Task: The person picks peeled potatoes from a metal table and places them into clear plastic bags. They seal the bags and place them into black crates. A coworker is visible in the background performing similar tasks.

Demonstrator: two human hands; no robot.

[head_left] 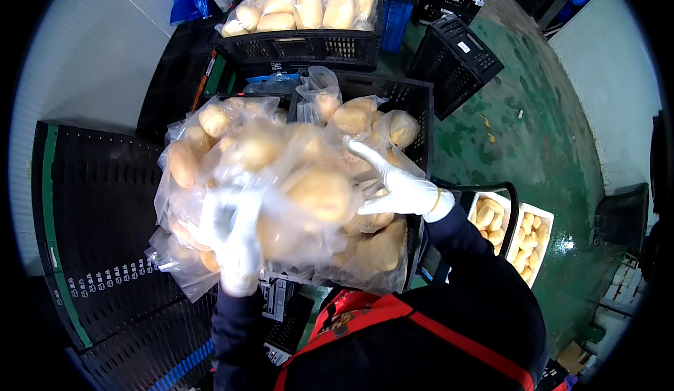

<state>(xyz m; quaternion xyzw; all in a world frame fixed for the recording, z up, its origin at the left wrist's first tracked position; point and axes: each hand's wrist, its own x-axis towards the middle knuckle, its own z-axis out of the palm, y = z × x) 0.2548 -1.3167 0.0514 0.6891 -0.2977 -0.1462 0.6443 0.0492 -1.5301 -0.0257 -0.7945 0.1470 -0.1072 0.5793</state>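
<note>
I hold an armful of clear plastic bags of pale bread rolls [281,180] in front of my chest. My left hand [235,240], in a white glove, grips the bags from below on the left and shows partly through the plastic. My right hand [400,184], also gloved in white, presses on the pile from the right with its fingers spread over the bags. Under the pile stands a black plastic crate [414,103] with more bagged rolls [358,114] at its far end.
A second black crate [302,43] full of bagged rolls stands farther ahead. Empty black crates lie at the left [98,208] and upper right [456,57]. White trays of rolls [523,233] sit at my right on the green floor [533,138].
</note>
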